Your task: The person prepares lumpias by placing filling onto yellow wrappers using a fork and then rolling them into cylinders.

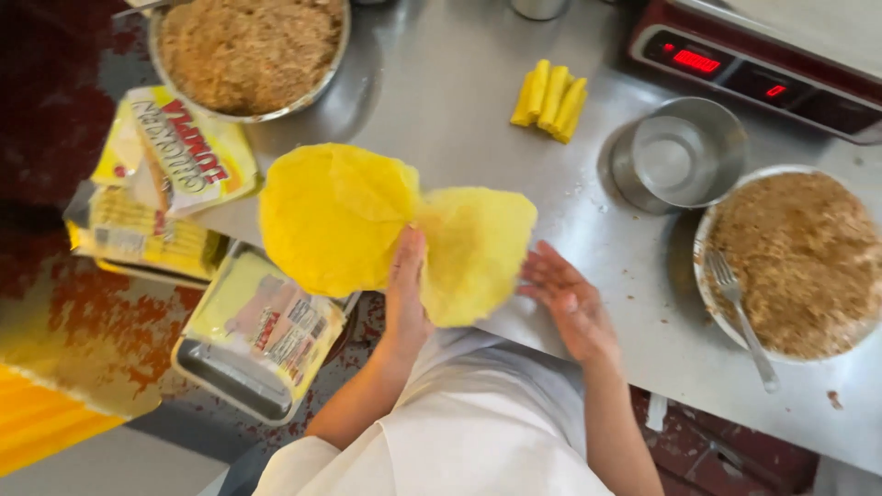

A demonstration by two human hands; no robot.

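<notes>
Two thin round yellow wrappers are being pulled apart above the front edge of the steel table (pixel 459 101). My left hand (pixel 405 289) pinches the stack (pixel 333 216) where the two sheets overlap, holding the left sheet up. My right hand (pixel 570 303) is spread flat, fingertips touching the edge of the right sheet (pixel 478 253), which lies partly on the table. My white apron fills the bottom of the view.
Several rolled yellow wraps (pixel 549 99) lie at the back. A metal bowl of brown minced filling (pixel 248 50) stands back left, another bowl with a fork (pixel 797 262) at right, a small steel cup (pixel 680 156) and a scale (pixel 763 64) beyond. Wrapper packets (pixel 179 156) and a tray (pixel 257 335) sit left.
</notes>
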